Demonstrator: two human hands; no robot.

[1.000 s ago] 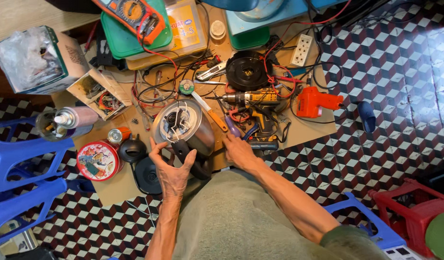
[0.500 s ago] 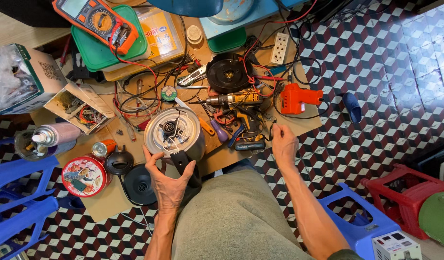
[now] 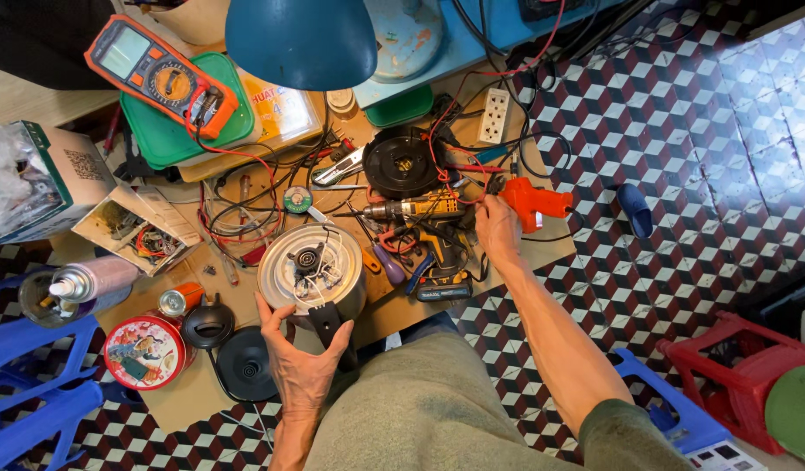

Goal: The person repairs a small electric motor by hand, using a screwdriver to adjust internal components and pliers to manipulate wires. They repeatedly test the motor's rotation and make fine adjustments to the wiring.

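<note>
Two hands work over a cluttered low board laid on a patterned tile floor. Nearest the person sits an upturned steel kettle (image 3: 311, 275), its base showing a round heating plate with a few loose wires across it, its black handle pointing back toward the person's lap. The left hand (image 3: 300, 362) cups the near rim of the kettle, fingers spread open and curved around the edge and handle rather than clenched. The right hand (image 3: 498, 228) reaches out to the far right of the board, fingers curled at the rear of an orange tool (image 3: 533, 201) (a pistol-shaped one, with a red lead running to it); whether the hand has closed on it or only touches it I cannot tell.

Between the two hands lie a cordless drill (image 3: 420, 209) with a yellow body, a purple-handled screwdriver (image 3: 387, 263) and a battery pack (image 3: 443, 290). Just left of the kettle rest a black lid (image 3: 209, 324) and a black round base (image 3: 244, 365), with a red round tin (image 3: 144, 351) beside them. Farther back stand a black circular kettle stand (image 3: 402, 162), a white power strip (image 3: 494, 115), and an orange multimeter (image 3: 158, 74) resting on a green box. A blue lamp shade (image 3: 300, 42) hangs over the far edge.
</note>
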